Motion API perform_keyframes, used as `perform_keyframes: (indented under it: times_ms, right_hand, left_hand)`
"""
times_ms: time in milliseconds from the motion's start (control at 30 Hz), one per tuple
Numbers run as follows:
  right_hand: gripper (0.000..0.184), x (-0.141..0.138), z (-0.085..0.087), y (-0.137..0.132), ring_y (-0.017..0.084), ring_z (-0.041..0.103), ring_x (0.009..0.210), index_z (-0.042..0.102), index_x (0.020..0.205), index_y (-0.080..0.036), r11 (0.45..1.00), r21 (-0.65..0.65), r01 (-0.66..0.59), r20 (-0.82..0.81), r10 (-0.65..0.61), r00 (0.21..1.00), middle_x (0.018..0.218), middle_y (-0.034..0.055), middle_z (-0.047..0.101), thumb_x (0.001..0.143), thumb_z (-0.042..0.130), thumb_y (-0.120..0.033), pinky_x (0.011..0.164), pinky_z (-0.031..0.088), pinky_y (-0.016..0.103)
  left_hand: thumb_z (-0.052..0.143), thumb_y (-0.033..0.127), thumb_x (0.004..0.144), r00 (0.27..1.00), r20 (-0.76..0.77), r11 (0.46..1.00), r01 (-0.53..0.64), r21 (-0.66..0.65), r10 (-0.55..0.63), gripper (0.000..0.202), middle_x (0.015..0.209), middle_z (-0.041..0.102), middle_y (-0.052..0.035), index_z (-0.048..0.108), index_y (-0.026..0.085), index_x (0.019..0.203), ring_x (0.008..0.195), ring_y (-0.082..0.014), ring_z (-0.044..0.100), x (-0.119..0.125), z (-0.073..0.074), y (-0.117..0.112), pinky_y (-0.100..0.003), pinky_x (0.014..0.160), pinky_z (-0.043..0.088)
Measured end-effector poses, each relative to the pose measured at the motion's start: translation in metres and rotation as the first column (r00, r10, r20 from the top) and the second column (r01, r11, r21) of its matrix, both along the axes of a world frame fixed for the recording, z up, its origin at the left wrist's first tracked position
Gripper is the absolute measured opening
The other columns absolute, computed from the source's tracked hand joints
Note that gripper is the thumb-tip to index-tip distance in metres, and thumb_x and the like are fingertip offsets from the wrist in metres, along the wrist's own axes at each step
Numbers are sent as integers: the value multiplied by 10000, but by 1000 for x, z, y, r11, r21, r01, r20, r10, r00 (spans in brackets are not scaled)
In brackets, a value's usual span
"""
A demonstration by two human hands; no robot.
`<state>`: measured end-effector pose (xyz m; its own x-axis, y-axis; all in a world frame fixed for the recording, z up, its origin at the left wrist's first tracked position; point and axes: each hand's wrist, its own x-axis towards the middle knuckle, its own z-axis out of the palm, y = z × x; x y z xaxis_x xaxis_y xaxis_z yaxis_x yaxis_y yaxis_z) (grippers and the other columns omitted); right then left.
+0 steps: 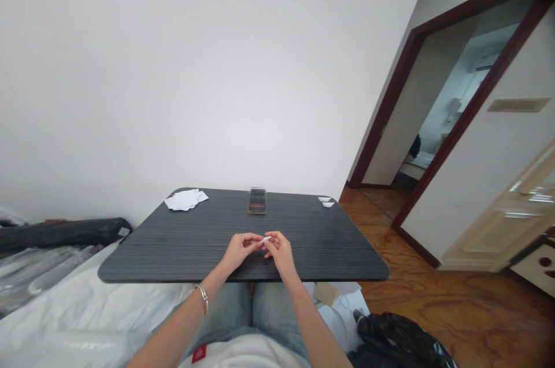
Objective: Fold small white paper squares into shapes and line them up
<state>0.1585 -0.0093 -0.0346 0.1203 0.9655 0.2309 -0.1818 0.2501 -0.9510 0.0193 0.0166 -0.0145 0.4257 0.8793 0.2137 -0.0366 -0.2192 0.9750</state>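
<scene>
Dark table (186,246) by a white wall (260,67), small white paper (265,239) above it

A black roll (65,234) lies well left of the left hand (236,251); a pile of loose sheets (184,200) sits beyond that hand, to its left; the left hand, thumb and fingers pinched nearly together, grips one end of the small white paper; a phone (257,201) sits beyond, between both hands; the right hand (281,251) pinches the other end, its lower fingers loosely curled; two white pieces (326,202) lie past it, to its right; a black bag (401,339) is right of and nearer than that hand.
</scene>
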Motion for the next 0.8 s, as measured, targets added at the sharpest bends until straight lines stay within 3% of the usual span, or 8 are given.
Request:
perform_keyframes:
  times_ms: [400,800]
  right_hand:
    - [228,-1,2,-2,125,575,592,501,859,-164,999,-28,22,80,-20,997,707,8,599,651,586,-196,371,444,165]
    - [261,-1,-2,-1,112,558,573,500,882,-174,999,24,34,141,-37,989,746,6,587,638,589,-201,368,454,164]
  left_hand:
    - [651,295,653,1000,-1,1000,-1,-15,1,278,800,689,-107,644,86,835,731,-201,637,0,0,0,-307,685,501]
    - [640,297,658,1000,1,999,-16,-46,17,337,795,686,-107,605,81,914,693,-185,640,1,2,-3,-271,601,511]
